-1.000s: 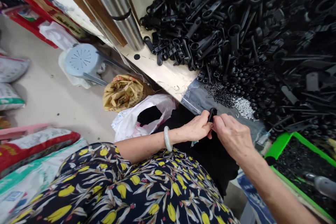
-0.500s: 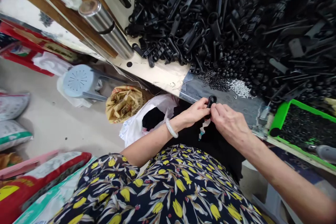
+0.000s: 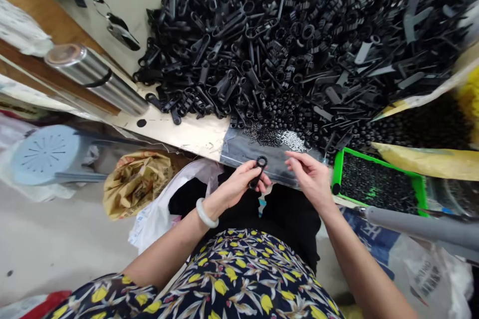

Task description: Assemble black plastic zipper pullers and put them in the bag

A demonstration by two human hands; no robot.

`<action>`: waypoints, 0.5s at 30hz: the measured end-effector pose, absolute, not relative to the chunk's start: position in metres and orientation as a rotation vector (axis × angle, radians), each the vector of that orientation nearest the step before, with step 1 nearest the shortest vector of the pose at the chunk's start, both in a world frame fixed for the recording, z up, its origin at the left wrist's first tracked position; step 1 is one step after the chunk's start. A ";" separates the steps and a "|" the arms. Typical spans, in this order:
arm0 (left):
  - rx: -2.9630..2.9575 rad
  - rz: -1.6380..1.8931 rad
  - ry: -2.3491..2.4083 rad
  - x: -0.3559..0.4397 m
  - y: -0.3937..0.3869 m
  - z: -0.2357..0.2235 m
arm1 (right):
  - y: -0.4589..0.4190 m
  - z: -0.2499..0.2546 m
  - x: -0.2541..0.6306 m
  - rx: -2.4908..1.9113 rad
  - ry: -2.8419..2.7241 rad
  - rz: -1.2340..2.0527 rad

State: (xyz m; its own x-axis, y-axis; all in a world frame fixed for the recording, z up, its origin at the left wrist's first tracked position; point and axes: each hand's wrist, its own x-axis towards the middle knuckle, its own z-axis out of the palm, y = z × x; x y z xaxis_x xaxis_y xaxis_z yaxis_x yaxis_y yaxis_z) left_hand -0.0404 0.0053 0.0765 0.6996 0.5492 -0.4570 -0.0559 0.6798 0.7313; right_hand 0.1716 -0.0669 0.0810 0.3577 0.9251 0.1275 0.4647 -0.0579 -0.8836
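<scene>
My left hand (image 3: 239,185) pinches a small black plastic piece with a ring at its top (image 3: 259,169), held just below the bench's front edge. A pale bangle (image 3: 205,213) sits on that wrist. My right hand (image 3: 309,177) is a little to the right, apart from the piece, its fingers loosely curled with thumb and forefinger close together; I see nothing in them. Just beyond both hands lie small heaps of tiny dark and silver pins (image 3: 279,137) on a grey sheet (image 3: 239,148). Behind them a big pile of black plastic parts (image 3: 284,45) covers the bench.
A green tray (image 3: 377,187) of small black bits sits right of my right hand, a grey handle (image 3: 415,227) lying across its near side. A steel flask (image 3: 95,79) lies at the left. Below the bench are a white bag (image 3: 164,204), a crumpled brown sack (image 3: 134,182) and a blue stool (image 3: 45,157).
My right hand has let go of the black piece and drawn away to the right; my left hand keeps it. The view has swung up and right, showing more of the pile.
</scene>
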 end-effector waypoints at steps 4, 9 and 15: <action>0.913 0.426 0.817 -0.036 0.003 0.082 | -0.067 0.078 0.184 -1.628 -1.151 0.558; 1.085 0.520 0.902 -0.041 0.003 0.098 | -0.054 0.087 0.212 -1.668 -0.922 0.218; 1.028 0.784 0.954 -0.048 0.007 0.110 | -0.008 0.095 0.238 -1.885 -1.005 -0.243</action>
